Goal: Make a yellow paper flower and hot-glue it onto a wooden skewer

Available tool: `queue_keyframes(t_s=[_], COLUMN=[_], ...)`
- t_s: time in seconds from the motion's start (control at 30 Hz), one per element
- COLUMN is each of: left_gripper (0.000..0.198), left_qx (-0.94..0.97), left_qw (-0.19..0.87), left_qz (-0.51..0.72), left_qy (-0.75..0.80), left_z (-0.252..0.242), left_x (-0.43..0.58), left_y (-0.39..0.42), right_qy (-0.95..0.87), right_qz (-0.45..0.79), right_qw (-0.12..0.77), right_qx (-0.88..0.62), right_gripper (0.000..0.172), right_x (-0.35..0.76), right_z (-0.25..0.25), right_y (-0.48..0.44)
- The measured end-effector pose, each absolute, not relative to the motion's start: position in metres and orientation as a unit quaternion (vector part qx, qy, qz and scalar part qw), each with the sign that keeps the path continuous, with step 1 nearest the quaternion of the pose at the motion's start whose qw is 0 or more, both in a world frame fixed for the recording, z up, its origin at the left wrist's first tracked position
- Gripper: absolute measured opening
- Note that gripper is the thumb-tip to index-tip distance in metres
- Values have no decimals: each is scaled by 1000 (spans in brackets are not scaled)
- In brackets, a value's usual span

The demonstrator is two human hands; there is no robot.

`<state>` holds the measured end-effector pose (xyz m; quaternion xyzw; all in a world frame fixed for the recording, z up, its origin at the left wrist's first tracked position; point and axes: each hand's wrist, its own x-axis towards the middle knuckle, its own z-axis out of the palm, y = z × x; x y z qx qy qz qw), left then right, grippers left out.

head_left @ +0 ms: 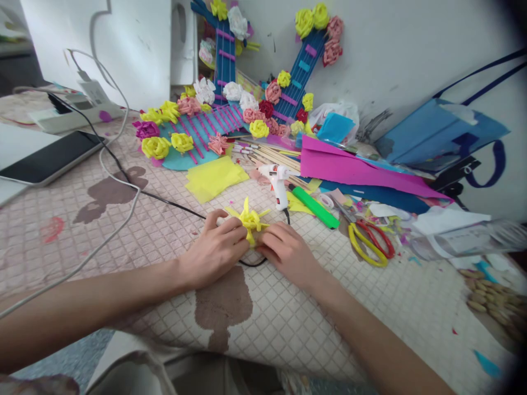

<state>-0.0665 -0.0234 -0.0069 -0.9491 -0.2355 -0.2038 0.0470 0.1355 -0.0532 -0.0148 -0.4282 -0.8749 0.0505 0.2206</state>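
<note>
A yellow paper flower with pointed, spread petals sits between my two hands, just above the quilted table cover. My left hand is closed on its left side, fingers bent and the tips partly hidden. From the right, my right hand pinches the flower's lower edge with thumb and fingers together. A white glue gun stands just beyond the flower, its black cord running down behind my hands. Thin yellow paper sheets lie farther back on the left.
Guitar-shaped crafts with paper flowers lean at the back wall. On the right are a green cutter, scissors, magenta paper, a clear bottle and peanuts. A phone and a white cable lie left.
</note>
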Motion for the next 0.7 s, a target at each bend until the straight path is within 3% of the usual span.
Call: queue_keyframes(t_s=[0.27,0.53,0.7], left_gripper=[26,19,24], left_qx=[-946,-936,-935], left_qw=[60,36,46], left_qz=[-189,-223,-214], left_qy=[-258,-271,-278], left_z=[-6,-6,-5], left_x=[-64,-63,-62], left_y=[-25,-25,-25], right_qy=[-906,-899,-895], right_qz=[-31,-24,-6], right_qw=[134,158,166], right_qx=[-401,-408,-413], right_gripper=[22,24,22], right_x=[130,128,128], right_z=[-9,-13,-13], right_y=[-53,-51,-52])
